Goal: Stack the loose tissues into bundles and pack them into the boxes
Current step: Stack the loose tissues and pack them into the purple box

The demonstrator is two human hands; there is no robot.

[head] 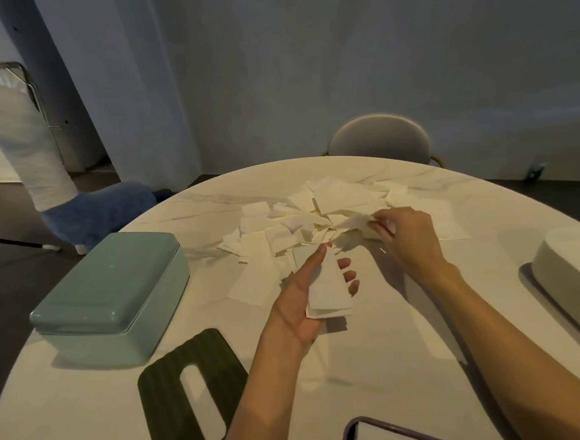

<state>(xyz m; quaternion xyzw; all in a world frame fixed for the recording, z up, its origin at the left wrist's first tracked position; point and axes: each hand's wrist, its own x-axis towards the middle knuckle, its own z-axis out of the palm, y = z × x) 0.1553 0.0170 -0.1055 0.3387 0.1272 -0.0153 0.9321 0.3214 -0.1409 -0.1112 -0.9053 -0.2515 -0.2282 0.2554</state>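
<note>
Now | left hand [299, 300] grip holds flat paper bundle [326, 286] | right hand [408, 237] pinches thin tissue [352, 223]

Loose tissues [319, 214] are lying heaped at the tabletop's [90, 422] far middle, a lidded box [112, 294] sitting to their left, another box [578, 285] sitting at the right edge, a slotted lid [177, 399] lying nearest, a chair [379, 138] standing behind.

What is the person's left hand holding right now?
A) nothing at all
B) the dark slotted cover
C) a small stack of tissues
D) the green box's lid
C: the left hand lies palm up with a small stack of tissues resting in it, thumb laid across the top.
</note>
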